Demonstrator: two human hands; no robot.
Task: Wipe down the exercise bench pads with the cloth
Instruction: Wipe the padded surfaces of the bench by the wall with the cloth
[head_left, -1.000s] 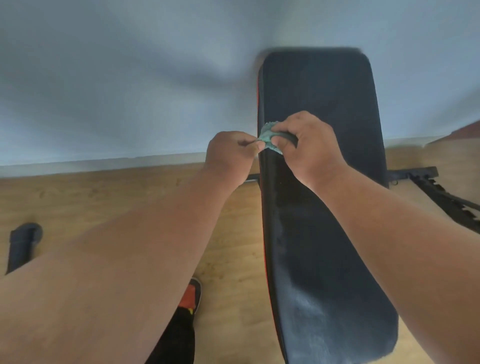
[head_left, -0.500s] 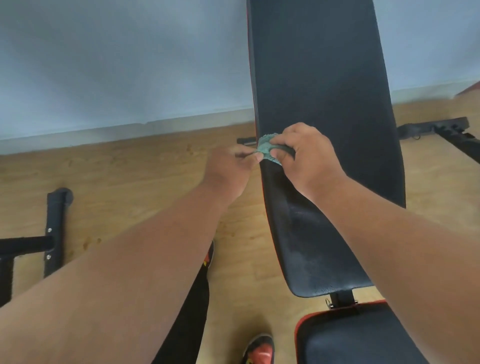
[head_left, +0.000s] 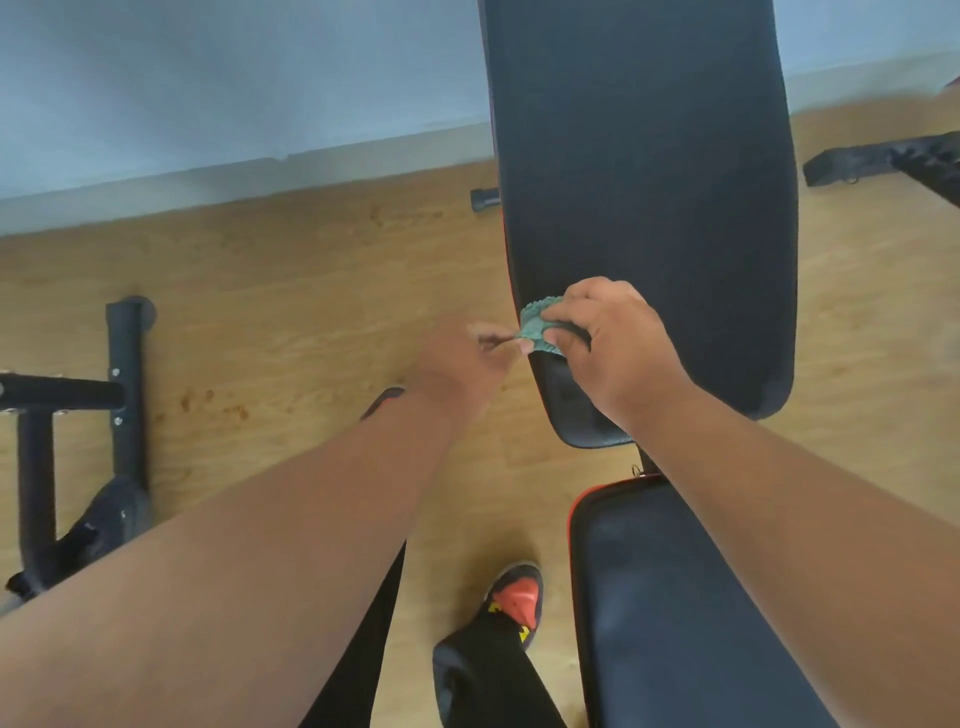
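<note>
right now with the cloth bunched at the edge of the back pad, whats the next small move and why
Probably drag the cloth rightward across the back pad. The right hand holds it bunched against the pad's left edge, and the left hand pinches its corner just off the pad, so the wide surface to the right is the natural next stroke. The left hand may need to let go first.

The right hand (head_left: 618, 353) presses a green cloth (head_left: 540, 327) on the left edge of the back pad (head_left: 644, 182). The left hand (head_left: 462, 364) (blurred) pinches the cloth's left corner. The seat pad (head_left: 670, 613) lies nearer, above a wood floor (head_left: 311, 280).
</note>
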